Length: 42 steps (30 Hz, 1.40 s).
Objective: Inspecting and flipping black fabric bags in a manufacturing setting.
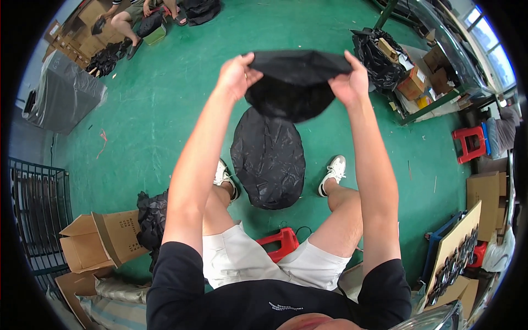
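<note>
Both arms reach forward, stretching a black fabric cover [297,71] between my hands above the floor. My left hand [236,76] pinches its left corner between thumb and fingers. At the opposite corner my right hand [350,81] grips the edge the same way. The cover's upper band is drawn fairly taut, while its lower part sags in a rounded, dark pouch. Beneath and nearer to me, a wrinkled black oval bundle [268,159] lies on the green floor between my feet; its far end sits close below the hanging cover. What is inside the bundle is hidden.
A red stool [279,245] shows between my thighs. Open cardboard boxes [102,239] and black plastic [152,220] stand at my left. To the far right is a shelf [429,113] beside a black bag [379,58]. Another person [129,25] sits at the far left.
</note>
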Each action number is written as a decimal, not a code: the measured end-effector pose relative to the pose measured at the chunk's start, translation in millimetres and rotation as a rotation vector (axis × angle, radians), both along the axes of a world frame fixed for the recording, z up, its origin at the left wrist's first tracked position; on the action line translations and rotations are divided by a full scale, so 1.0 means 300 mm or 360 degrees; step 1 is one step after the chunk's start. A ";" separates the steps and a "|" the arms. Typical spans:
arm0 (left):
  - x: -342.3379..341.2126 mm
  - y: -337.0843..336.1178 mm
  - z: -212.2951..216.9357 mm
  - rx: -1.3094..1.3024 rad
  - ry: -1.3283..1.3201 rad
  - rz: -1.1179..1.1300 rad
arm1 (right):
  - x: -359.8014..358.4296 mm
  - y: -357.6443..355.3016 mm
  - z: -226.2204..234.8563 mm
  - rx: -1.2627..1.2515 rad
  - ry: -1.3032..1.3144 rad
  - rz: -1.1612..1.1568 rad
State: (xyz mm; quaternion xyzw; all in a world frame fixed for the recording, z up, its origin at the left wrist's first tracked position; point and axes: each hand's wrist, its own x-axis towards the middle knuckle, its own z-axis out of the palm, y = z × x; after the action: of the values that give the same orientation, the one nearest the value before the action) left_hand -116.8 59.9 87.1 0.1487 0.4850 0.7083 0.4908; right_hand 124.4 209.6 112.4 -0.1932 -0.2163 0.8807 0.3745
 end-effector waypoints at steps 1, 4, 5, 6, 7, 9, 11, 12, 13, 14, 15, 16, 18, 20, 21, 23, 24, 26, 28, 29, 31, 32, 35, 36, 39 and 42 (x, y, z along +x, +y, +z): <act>-0.014 0.005 0.049 0.0073 0.0065 0.0052 | -0.017 0.006 0.050 0.0093 0.0028 0.0037; -0.030 -0.026 0.162 0.0236 0.0201 0.0076 | -0.054 -0.016 0.133 0.0292 0.0111 0.0070; -0.024 -0.043 0.171 0.0242 0.0229 0.0145 | -0.066 -0.032 0.128 0.0277 0.0098 0.0061; -0.022 -0.058 0.167 0.0292 0.0275 0.0202 | -0.078 -0.049 0.106 0.0278 0.0001 0.0048; -0.014 -0.070 0.141 0.0199 0.0245 0.0310 | -0.089 -0.059 0.071 0.0282 -0.0102 0.0023; -0.006 -0.103 0.026 0.0145 0.0135 0.0387 | -0.096 -0.092 -0.060 0.0249 -0.0241 -0.0001; -0.005 -0.134 -0.149 0.0103 0.0013 0.0474 | -0.107 -0.126 -0.237 0.0190 -0.0306 0.0000; 0.003 -0.156 -0.260 0.0067 -0.0025 0.0513 | -0.111 -0.149 -0.340 0.0156 -0.0335 0.0048; 0.027 -0.188 -0.386 0.0005 -0.0026 0.0570 | -0.105 -0.177 -0.449 0.0068 -0.0427 0.0098; 0.036 -0.217 -0.503 -0.0235 -0.0200 0.0573 | -0.097 -0.210 -0.559 -0.0028 -0.0560 0.0115; 0.080 -0.256 -0.629 -0.0177 -0.0278 0.0645 | -0.085 -0.248 -0.665 -0.0117 -0.0648 0.0133; 0.108 -0.306 -0.740 -0.0373 -0.0388 0.0657 | -0.073 -0.293 -0.766 -0.0193 -0.0789 0.0106; 0.176 -0.409 -0.922 -0.0732 -0.0326 0.0691 | -0.021 -0.384 -0.929 -0.0208 -0.1124 0.0054; 0.238 -0.490 -1.035 -0.0863 -0.0354 0.0721 | 0.029 -0.456 -1.032 -0.0288 -0.1427 0.0077; 0.255 -0.528 -1.067 -0.0772 -0.0348 0.0650 | 0.042 -0.476 -1.061 -0.0293 -0.1369 0.0090; 0.284 -0.562 -1.094 -0.0716 -0.0379 0.0571 | 0.071 -0.518 -1.087 -0.0238 -0.1392 0.0148; 0.290 -0.566 -1.093 -0.0742 -0.0343 0.0597 | 0.077 -0.527 -1.085 -0.0227 -0.1327 0.0159; 0.295 -0.559 -1.078 -0.0759 -0.0306 0.0623 | 0.071 -0.532 -1.068 -0.0117 -0.1463 0.0026; 0.298 -0.549 -1.058 -0.0857 -0.0179 0.0573 | 0.072 -0.524 -1.044 -0.0169 -0.1488 -0.0008; 0.302 -0.553 -1.048 -0.0847 -0.0188 0.0590 | 0.074 -0.524 -1.034 -0.0255 -0.1544 -0.0050; 0.315 -0.568 -1.033 -0.1046 -0.0089 0.0655 | 0.089 -0.524 -1.022 -0.0263 -0.1606 -0.0040; 0.325 -0.584 -1.027 -0.1004 -0.0105 0.0648 | 0.100 -0.527 -1.020 -0.0301 -0.1703 -0.0063; 0.366 -0.630 -1.014 -0.1051 -0.0068 0.0629 | 0.154 -0.557 -1.035 -0.0037 -0.1941 0.0096; 0.381 -0.645 -1.010 -0.1024 -0.0040 0.0650 | 0.173 -0.569 -1.045 -0.0004 -0.1905 0.0094; 0.423 -0.693 -1.002 -0.1051 -0.0015 0.0564 | 0.225 -0.619 -1.083 0.0139 -0.2213 0.0161; 0.461 -0.737 -1.004 -0.1192 -0.0017 0.0491 | 0.274 -0.655 -1.111 0.0210 -0.2373 0.0479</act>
State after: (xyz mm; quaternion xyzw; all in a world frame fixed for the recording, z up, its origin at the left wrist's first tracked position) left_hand 21.6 -161.1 -214.1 -0.1187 0.7236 0.5488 0.4014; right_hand 206.5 13.1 -221.0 -0.6824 -0.4880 0.5440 0.0162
